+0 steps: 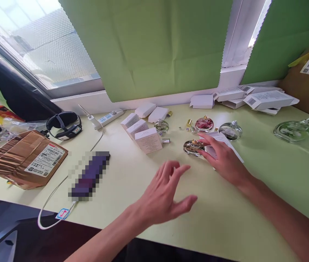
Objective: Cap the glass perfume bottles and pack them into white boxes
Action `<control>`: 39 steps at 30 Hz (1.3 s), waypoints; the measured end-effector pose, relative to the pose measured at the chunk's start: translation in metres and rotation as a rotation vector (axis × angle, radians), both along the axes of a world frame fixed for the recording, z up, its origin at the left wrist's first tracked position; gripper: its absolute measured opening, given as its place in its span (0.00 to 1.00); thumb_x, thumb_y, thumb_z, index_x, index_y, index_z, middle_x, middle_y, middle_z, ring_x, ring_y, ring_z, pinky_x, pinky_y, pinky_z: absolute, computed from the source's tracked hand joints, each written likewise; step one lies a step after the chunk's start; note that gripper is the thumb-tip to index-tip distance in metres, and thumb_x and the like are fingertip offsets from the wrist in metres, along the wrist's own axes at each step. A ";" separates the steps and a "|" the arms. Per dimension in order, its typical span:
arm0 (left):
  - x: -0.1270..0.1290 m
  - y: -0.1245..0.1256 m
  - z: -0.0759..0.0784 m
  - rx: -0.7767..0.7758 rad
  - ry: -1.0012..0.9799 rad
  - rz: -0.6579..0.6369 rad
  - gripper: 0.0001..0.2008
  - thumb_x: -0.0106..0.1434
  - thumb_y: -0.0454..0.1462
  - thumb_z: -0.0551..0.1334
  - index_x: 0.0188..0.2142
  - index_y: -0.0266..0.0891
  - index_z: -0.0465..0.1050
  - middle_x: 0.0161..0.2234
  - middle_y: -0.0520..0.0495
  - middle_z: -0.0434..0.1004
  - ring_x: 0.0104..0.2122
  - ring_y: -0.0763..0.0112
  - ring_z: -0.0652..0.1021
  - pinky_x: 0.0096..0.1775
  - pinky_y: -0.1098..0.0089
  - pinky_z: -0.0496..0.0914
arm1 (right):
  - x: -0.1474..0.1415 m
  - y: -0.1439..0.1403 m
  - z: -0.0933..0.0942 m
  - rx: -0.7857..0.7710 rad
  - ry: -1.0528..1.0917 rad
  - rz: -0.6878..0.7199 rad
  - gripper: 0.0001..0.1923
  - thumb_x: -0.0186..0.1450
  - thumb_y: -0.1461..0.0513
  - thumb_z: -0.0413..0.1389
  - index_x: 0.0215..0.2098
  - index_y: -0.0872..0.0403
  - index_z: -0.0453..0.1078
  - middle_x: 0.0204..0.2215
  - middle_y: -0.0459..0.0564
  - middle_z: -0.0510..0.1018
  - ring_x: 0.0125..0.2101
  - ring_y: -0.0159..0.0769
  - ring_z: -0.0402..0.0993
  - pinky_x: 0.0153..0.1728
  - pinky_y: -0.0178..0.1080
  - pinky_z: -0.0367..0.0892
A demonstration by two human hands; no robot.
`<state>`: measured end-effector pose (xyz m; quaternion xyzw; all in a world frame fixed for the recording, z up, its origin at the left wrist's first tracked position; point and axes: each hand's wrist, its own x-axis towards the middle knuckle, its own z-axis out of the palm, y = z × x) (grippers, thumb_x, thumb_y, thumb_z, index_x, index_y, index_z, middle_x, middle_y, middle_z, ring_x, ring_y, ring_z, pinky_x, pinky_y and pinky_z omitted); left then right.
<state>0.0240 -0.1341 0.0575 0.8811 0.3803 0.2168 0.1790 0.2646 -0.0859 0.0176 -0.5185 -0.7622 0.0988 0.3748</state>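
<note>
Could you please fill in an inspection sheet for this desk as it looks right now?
Surface: pale green desk.
Job's things: amber perfume bottle and folded leaflet under the right hand's fingertips.
Clutter: small white boxes, pink bottle, clear bottles, taped parcel.
Hands: left hand open above the desk; right hand open, touching the bottle.
Cables: white cable, power strip.
Surroundings: window, green paper sheets.

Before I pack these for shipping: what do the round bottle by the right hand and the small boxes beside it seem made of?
Round bottle: apparently clear glass, see-through and glinting, with a shiny gold, metal-looking cap. Small boxes: white matte card, probably paperboard, with crisp folded edges.
</note>
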 end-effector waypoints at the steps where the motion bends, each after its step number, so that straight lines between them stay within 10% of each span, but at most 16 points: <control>1: -0.011 -0.013 -0.001 0.002 0.063 -0.018 0.38 0.62 0.52 0.64 0.67 0.47 0.52 0.52 0.37 0.65 0.51 0.54 0.71 0.51 0.56 0.71 | 0.000 0.000 0.000 0.002 0.004 -0.001 0.26 0.71 0.58 0.54 0.66 0.44 0.58 0.51 0.52 0.80 0.51 0.49 0.76 0.50 0.52 0.70; 6: -0.055 -0.043 -0.020 -0.121 0.198 -0.049 0.36 0.64 0.51 0.63 0.67 0.50 0.52 0.53 0.40 0.65 0.47 0.61 0.74 0.51 0.60 0.73 | 0.001 0.000 0.001 -0.008 0.014 0.001 0.26 0.70 0.58 0.55 0.65 0.46 0.58 0.49 0.52 0.81 0.51 0.48 0.76 0.50 0.51 0.70; 12: -0.053 -0.016 -0.027 -0.153 0.123 0.116 0.16 0.73 0.43 0.51 0.58 0.45 0.62 0.50 0.40 0.64 0.49 0.62 0.72 0.52 0.59 0.71 | 0.002 0.001 0.000 -0.029 0.022 0.009 0.26 0.70 0.59 0.55 0.65 0.46 0.58 0.51 0.52 0.80 0.52 0.47 0.75 0.51 0.50 0.69; 17: -0.055 0.004 -0.017 -0.143 -0.110 0.305 0.13 0.74 0.43 0.50 0.54 0.46 0.64 0.48 0.43 0.65 0.44 0.67 0.71 0.42 0.68 0.72 | 0.003 0.001 0.000 -0.041 0.047 0.043 0.26 0.70 0.59 0.55 0.65 0.45 0.57 0.52 0.52 0.79 0.53 0.47 0.75 0.51 0.50 0.69; 23: -0.081 -0.004 -0.023 -0.210 0.046 0.330 0.14 0.72 0.43 0.53 0.56 0.50 0.64 0.49 0.46 0.66 0.38 0.71 0.73 0.39 0.68 0.72 | 0.003 0.002 0.000 -0.059 0.069 0.038 0.26 0.70 0.59 0.55 0.65 0.45 0.58 0.51 0.51 0.80 0.53 0.46 0.75 0.52 0.50 0.69; 39: -0.023 0.056 -0.030 -0.225 -0.163 0.292 0.08 0.67 0.41 0.61 0.40 0.41 0.75 0.38 0.48 0.75 0.32 0.71 0.73 0.35 0.69 0.68 | 0.001 0.002 0.000 -0.004 0.051 0.032 0.26 0.69 0.61 0.57 0.64 0.46 0.59 0.49 0.50 0.81 0.50 0.45 0.77 0.52 0.50 0.69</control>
